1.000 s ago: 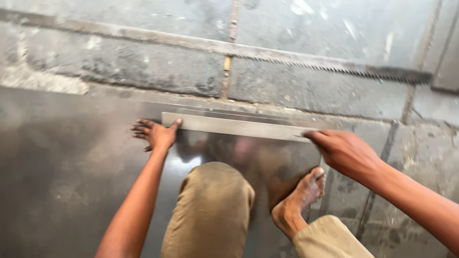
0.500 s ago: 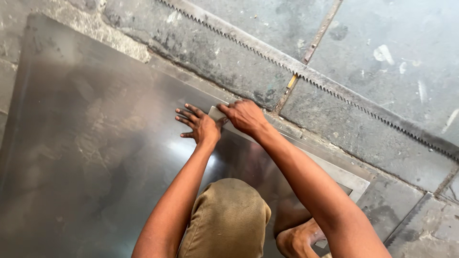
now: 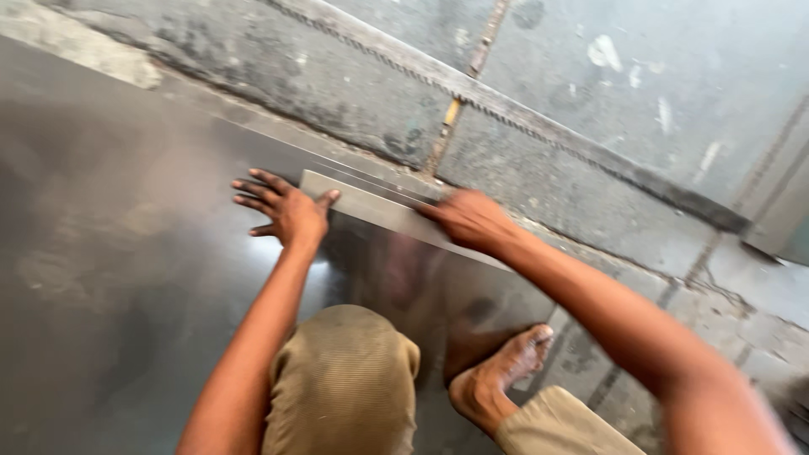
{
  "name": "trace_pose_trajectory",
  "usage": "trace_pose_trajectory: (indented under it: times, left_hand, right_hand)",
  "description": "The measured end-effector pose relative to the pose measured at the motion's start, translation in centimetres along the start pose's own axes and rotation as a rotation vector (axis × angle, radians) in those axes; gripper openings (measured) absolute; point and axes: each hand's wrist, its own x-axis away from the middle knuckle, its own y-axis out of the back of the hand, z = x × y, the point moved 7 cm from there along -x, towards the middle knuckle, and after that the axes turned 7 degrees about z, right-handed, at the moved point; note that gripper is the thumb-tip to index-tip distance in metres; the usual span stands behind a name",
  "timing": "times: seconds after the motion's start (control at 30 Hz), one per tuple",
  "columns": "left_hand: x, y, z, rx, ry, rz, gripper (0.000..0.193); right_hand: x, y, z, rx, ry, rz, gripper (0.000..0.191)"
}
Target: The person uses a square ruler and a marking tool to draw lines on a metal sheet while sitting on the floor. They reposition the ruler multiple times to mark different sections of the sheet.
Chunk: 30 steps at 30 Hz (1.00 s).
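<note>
Steel strip (image 3: pixel 379 211): lies flat near far edge of metal sheet (image 3: pixel 126 253). Left hand (image 3: pixel 286 211): fingers spread, palm down, pinning strip's left end. Right hand (image 3: pixel 472 221): blurred, laid on strip; grip cannot be told. Bare foot (image 3: pixel 497 383): braced on sheet, near right.

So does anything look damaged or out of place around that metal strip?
Nothing stands out. The metal strip lies flat on the steel sheet, left hand at its end, right hand on it. Only the concrete floor looks worn.

Grey concrete floor (image 3: pixel 640 101), toothed metal strip (image 3: pixel 506 105), khaki-trousered knee (image 3: pixel 341 379), bare foot (image 3: pixel 497 383)
</note>
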Motion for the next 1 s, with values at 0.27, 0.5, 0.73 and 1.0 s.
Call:
trace_pose_trajectory:
  times: [0.27, 0.5, 0.73, 1.0]
  left_hand:
    - [-0.7, -0.9, 0.6, 0.007, -0.008, 0.022, 0.15]
    - [0.6, 0.3, -0.2, 0.01, -0.009, -0.016, 0.151]
    - [1.6, 2.3, -1.3, 0.074, 0.035, 0.043, 0.15]
    - [1.7, 2.8, -1.4, 0.102, 0.027, 0.047, 0.15]
  right_hand:
    - [29.8, -10.2, -12.9, 0.288, -0.396, 0.461, 0.059]
    - [9.7, 2.9, -2.7, -0.168, -0.128, -0.077, 0.026]
    - [-11.1, 10.4, 9.1, -0.124, 0.104, -0.243, 0.046]
    - [-13.8, 10.6, 10.3, -0.06, 0.125, -0.198, 0.051]
